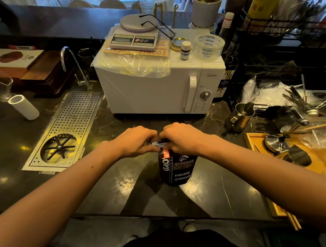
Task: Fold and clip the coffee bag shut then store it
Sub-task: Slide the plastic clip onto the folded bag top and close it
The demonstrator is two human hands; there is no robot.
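Dark marble counter (108, 178), upright black coffee bag (176, 169), left hand (138, 141) and right hand (181, 138) pinching its folded top

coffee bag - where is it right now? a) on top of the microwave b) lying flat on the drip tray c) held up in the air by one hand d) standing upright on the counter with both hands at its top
d: the coffee bag stands upright on the dark counter, with the left hand and right hand both closed on its top edge, in front of the microwave.
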